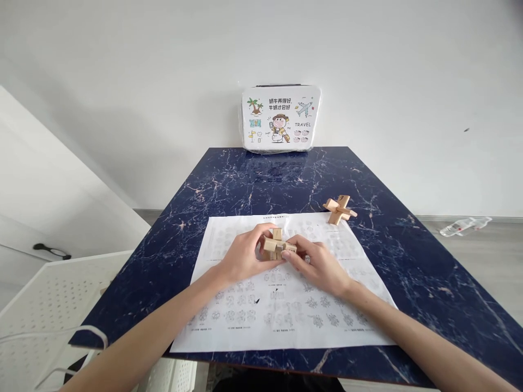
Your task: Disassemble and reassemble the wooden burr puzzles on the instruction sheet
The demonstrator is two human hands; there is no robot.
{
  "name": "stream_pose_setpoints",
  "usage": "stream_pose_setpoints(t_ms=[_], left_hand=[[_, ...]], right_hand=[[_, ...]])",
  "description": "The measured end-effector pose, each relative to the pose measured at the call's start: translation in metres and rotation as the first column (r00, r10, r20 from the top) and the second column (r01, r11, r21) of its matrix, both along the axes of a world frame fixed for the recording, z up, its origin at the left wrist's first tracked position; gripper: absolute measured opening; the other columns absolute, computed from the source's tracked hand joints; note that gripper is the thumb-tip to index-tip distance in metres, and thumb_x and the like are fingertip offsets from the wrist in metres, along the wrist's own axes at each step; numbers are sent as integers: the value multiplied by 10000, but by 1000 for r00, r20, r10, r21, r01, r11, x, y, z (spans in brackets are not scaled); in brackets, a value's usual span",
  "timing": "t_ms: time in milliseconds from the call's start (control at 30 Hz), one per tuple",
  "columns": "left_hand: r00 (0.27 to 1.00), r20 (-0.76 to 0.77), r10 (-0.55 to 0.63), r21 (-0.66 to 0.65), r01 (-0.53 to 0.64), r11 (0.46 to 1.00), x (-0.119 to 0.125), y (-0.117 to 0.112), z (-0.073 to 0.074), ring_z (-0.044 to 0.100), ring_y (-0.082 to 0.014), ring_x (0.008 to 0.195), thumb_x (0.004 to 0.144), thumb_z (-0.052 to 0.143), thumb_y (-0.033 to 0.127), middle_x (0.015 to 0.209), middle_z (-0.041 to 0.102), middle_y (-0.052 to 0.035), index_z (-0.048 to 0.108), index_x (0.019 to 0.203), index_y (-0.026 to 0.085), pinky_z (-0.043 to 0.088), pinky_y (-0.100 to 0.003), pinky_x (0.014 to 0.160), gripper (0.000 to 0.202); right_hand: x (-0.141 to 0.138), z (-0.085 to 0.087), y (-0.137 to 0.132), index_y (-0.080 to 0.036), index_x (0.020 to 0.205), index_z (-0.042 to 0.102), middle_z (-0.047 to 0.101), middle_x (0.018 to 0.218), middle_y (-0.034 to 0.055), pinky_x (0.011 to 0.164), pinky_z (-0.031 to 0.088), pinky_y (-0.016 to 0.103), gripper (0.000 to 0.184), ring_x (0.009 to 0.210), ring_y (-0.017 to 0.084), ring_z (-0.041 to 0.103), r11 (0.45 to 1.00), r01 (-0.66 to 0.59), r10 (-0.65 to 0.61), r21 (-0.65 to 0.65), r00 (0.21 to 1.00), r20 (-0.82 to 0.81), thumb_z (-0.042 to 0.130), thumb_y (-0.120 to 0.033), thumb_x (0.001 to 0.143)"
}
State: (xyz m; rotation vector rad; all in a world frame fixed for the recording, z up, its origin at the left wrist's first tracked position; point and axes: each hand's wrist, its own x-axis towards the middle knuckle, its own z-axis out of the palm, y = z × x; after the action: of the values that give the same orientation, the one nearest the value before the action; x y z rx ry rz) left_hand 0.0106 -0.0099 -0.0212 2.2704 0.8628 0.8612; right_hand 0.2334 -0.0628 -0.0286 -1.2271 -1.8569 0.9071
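Both hands hold one small wooden interlocking puzzle [271, 245] above the printed sheet. My left hand [245, 247] is closed around its left side, with the thumb and fingers curled about the blocks. From the right, my right hand [316, 261] pinches a block of it between thumb and fingers. Parts of the puzzle are hidden behind the fingers. Under the hands lies a white instruction sheet [261, 335] with rows of small line drawings. A second wooden puzzle [339, 209], cross-shaped and marked with a dark character, rests at the sheet's upper right corner.
The dark blue marbled table [229, 179] narrows toward the wall. At its far edge stands a white cartoon-printed case [281, 117] in clear wrap. A white perforated rack [61, 288] with a cable [61, 331] is at the left. A clear plastic bottle [463, 226] lies on the floor.
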Motion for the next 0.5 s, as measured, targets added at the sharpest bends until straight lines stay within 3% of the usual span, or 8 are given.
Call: stream_pose_setpoints(t_ms=[233,333,500], left_hand=[[997,-58,-48,119,54,991,-2,1,-3,758,-225,928,894,813,524,1145,760,-45,498,1395,297,609,-372,836,634],[995,-71,-71,131,79,988,-2,0,-4,771,-240,982,898,805,529,1232,753,-54,508,1390,305,616,-406,897,617],[995,-65,-78,132,86,988,-1,0,-6,768,-257,1039,891,804,548,1320,731,-72,506,1409,304,620,-402,887,645]], right_hand=[[-1,0,2,-240,783,521,504,597,-37,556,343,310,404,519,139,421,1000,19,-20,15,997,75,471,-537,1053],[-1,1,2,-248,687,455,462,542,-36,529,322,310,514,489,136,395,998,47,-45,-31,997,60,410,-597,1062],[-2,5,1,-249,624,484,469,463,-28,547,377,316,633,454,142,424,985,56,-65,-161,997,-52,381,-706,1050]])
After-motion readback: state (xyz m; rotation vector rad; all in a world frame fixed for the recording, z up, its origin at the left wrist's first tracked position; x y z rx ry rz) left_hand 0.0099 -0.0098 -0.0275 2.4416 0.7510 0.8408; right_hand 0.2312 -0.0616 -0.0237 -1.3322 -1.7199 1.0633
